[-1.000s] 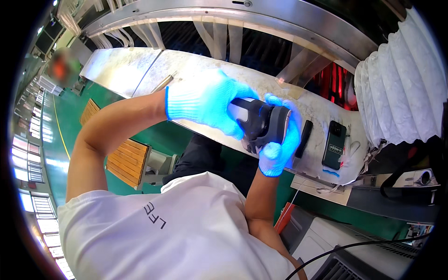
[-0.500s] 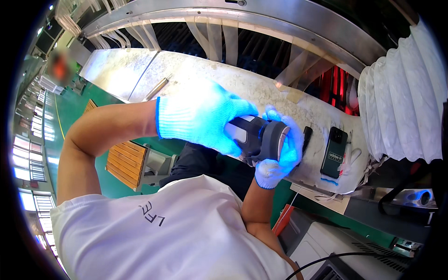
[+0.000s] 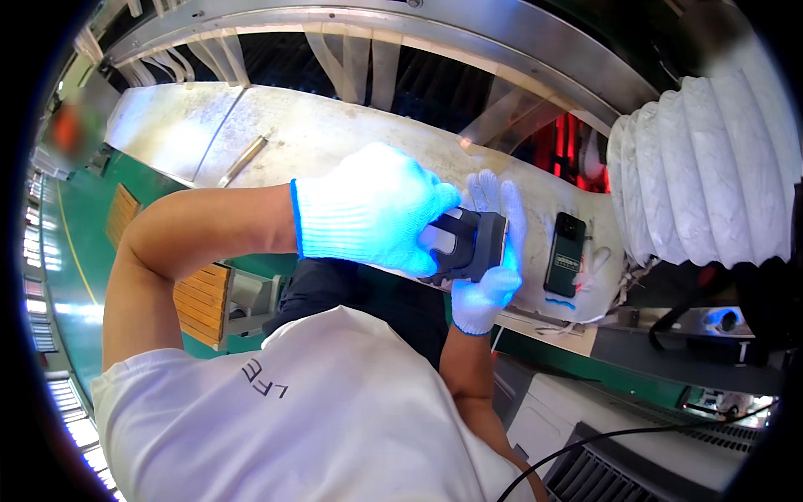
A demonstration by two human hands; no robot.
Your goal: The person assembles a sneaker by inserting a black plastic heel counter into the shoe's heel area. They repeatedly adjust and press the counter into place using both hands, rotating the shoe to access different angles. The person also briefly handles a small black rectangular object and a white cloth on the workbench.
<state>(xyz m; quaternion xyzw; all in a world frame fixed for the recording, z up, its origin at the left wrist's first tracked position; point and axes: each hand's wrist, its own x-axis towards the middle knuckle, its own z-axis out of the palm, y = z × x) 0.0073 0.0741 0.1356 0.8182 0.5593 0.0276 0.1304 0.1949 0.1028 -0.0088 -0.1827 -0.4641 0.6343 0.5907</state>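
A dark grey and black shoe (image 3: 478, 244) with a lighter grey patch is held in front of my body, over the near edge of the worktable. Around its left end closes my left hand (image 3: 368, 213), in a white knit glove with a blue cuff, lit bright blue. On the shoe's right end rests my right hand (image 3: 493, 289), gloved the same way. Its fingers stretch up behind the shoe, while the thumb side bears on the lower edge. Parts of the shoe are hidden by both gloves.
The pale, stained worktable (image 3: 326, 134) carries a pen-like tool (image 3: 244, 159) and a dark phone (image 3: 565, 253). Behind it runs a machine opening with hanging clear strips (image 3: 343, 67) and a red glow. A white ribbed duct (image 3: 703, 171) stands right; a wooden-slatted seat (image 3: 201, 303) is left.
The shoe has been turned, showing a flatter end toward the right. My right fingers have straightened from their curl around it. The view has shifted, so the table items sit further left.
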